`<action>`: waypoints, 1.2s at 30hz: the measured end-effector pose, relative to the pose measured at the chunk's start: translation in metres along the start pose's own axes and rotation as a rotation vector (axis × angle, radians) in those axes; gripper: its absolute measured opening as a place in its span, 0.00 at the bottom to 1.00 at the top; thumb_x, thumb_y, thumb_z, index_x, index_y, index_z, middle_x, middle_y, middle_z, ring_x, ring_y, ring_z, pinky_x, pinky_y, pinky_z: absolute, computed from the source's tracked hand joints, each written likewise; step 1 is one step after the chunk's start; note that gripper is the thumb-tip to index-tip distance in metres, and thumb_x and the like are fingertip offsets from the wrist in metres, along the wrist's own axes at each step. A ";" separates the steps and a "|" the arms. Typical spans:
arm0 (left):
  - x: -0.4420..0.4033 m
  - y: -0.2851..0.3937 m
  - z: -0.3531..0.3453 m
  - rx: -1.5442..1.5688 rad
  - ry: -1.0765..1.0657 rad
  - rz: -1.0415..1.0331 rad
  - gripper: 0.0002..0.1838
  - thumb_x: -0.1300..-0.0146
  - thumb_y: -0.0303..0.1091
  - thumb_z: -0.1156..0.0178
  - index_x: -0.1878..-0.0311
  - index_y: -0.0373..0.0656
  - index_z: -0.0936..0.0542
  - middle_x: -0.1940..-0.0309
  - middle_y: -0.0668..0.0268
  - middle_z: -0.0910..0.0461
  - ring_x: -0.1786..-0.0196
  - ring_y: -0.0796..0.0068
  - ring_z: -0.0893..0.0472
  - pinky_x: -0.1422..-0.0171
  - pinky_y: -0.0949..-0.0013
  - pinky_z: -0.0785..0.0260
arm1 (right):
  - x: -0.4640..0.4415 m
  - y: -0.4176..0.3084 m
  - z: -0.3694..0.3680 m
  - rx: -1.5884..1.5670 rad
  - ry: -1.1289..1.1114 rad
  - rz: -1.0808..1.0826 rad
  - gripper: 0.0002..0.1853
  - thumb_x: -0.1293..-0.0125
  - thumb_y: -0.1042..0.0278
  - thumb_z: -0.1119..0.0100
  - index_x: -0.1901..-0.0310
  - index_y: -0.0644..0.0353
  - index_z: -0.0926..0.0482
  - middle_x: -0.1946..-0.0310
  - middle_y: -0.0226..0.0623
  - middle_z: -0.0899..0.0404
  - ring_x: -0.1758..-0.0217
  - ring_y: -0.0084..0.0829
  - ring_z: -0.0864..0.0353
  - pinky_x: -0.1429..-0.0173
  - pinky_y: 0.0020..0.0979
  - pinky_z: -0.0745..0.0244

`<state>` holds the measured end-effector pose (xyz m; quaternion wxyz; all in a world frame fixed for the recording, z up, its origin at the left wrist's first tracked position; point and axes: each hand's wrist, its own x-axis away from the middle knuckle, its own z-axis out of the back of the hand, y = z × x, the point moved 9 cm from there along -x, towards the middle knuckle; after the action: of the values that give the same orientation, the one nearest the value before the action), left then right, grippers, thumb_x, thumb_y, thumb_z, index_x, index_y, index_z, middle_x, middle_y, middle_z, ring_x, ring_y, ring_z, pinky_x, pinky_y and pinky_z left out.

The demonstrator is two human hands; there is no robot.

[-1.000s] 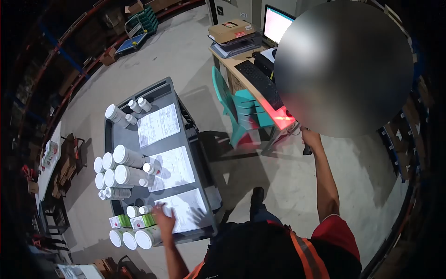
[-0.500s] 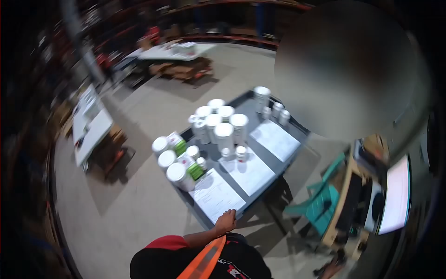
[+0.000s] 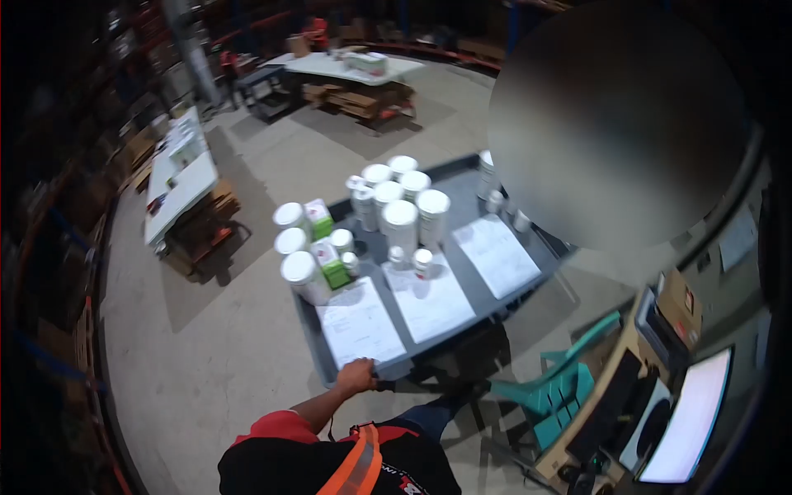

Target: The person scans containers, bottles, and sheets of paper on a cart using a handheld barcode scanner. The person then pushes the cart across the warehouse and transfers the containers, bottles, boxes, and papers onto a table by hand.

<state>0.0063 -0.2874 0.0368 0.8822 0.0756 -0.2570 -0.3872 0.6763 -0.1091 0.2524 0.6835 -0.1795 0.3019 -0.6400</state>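
My left hand is closed over the near rim of a grey cart, beside its front corner. Three paper sheets lie on the cart: one near my hand, one in the middle and one to the right. Several white-lidded tubs stand behind the middle sheet, with two small bottles in front. At the left end are three large tubs, smaller bottles and two green-and-white boxes. My right hand is out of view.
A green chair and a desk with keyboard and lit monitor stand at the right. White tables are at the left and back, where a person in red is partly visible. A blurred disc hides the upper right.
The view has swung left, bringing the far tables in and the desk to the lower right. My left hand has gone from above the near sheet to the cart's rim. My right hand has left view.
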 end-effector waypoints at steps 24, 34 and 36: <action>-0.227 0.687 -0.070 0.215 0.008 -1.216 0.09 0.43 0.23 0.37 0.58 0.39 0.21 0.63 0.55 0.21 0.57 0.51 0.20 0.48 0.53 0.28 | -0.234 0.249 -0.003 -0.060 -0.183 -0.102 0.30 0.58 0.91 0.43 0.48 0.63 0.18 0.50 0.47 0.16 0.43 0.48 0.17 0.37 0.39 0.25; -0.222 0.841 -0.224 -0.286 -0.248 -1.518 0.20 0.42 0.35 0.35 0.46 0.45 0.21 0.41 0.55 0.25 0.35 0.45 0.27 0.26 0.49 0.35 | -0.225 0.340 -0.044 -0.529 -0.203 -0.333 0.25 0.51 0.89 0.43 0.49 0.64 0.15 0.57 0.35 0.12 0.53 0.27 0.16 0.43 0.30 0.23; -0.227 0.853 -0.246 -0.330 -0.360 -1.513 0.23 0.42 0.35 0.35 0.42 0.45 0.23 0.37 0.55 0.27 0.33 0.43 0.29 0.24 0.48 0.36 | -0.219 0.345 -0.047 -0.510 -0.147 -0.446 0.23 0.49 0.87 0.41 0.50 0.63 0.14 0.55 0.38 0.11 0.52 0.28 0.16 0.42 0.31 0.23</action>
<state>0.5532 0.4481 0.0197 0.3246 0.0343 -0.2138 -0.9207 0.9108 0.1526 0.0396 0.4798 -0.4517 0.3554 -0.6629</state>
